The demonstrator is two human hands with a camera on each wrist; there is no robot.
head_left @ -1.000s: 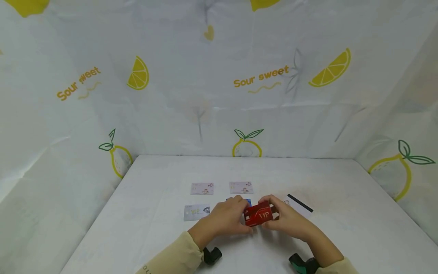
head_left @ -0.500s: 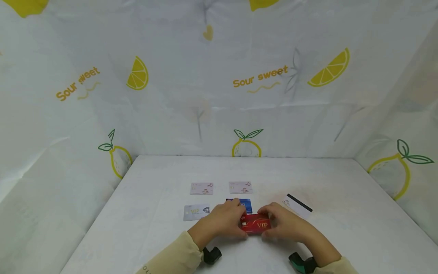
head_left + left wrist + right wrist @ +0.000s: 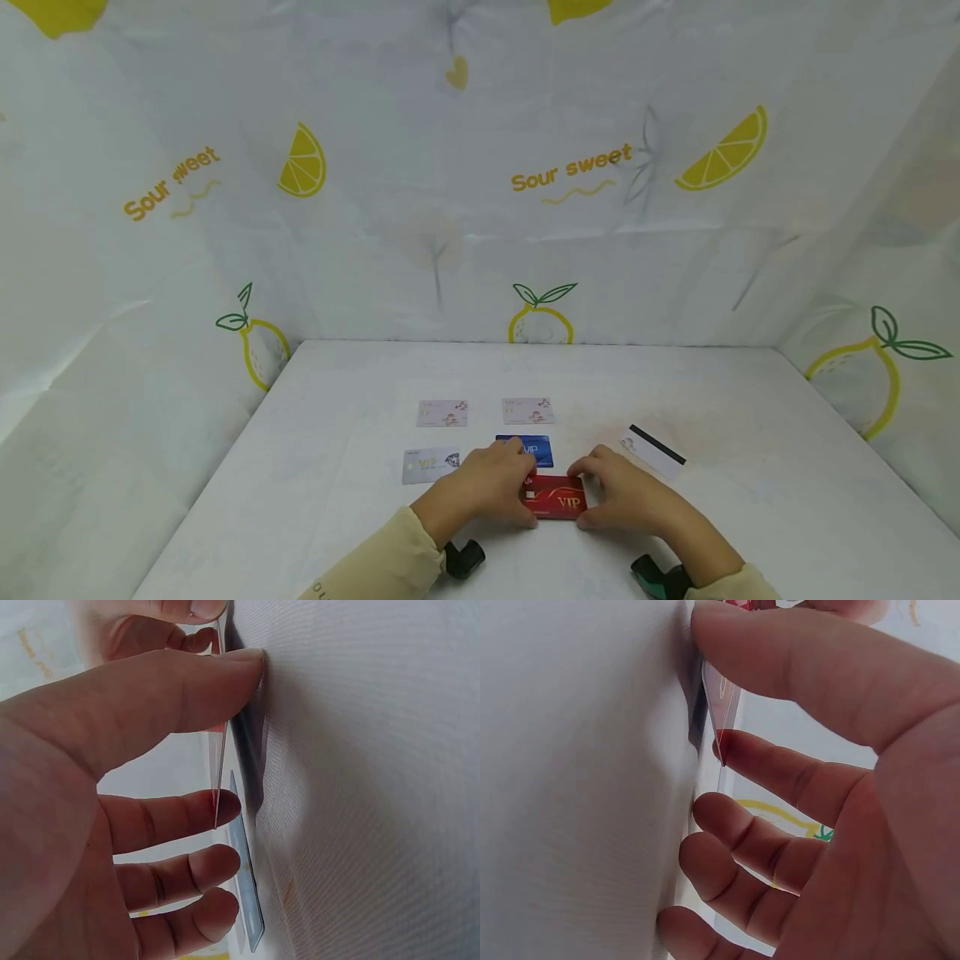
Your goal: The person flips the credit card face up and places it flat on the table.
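A red VIP card [image 3: 553,500] lies between my two hands, low over the white table. My left hand [image 3: 487,485] pinches its left end, thumb at the near edge and index finger at the far edge; in the left wrist view the card's thin edge [image 3: 222,761] shows a dark gap beneath. My right hand [image 3: 626,498] holds the right end the same way; the card's corner [image 3: 718,742] meets the index fingertip in the right wrist view. Just beyond lies a blue VIP card [image 3: 540,452], partly covered by left fingers.
Two pale pink cards [image 3: 442,413] lie further back. A silver VIP card [image 3: 430,465] is left of my left hand. Beyond my right hand, a white card with a black stripe [image 3: 656,450] lies askew. Lemon-print cloth [image 3: 420,275] walls the table [image 3: 360,533].
Both hands have brought the red card nearer and down towards the table, levelling it from a tilt. More of the blue card shows. The other cards stay put.
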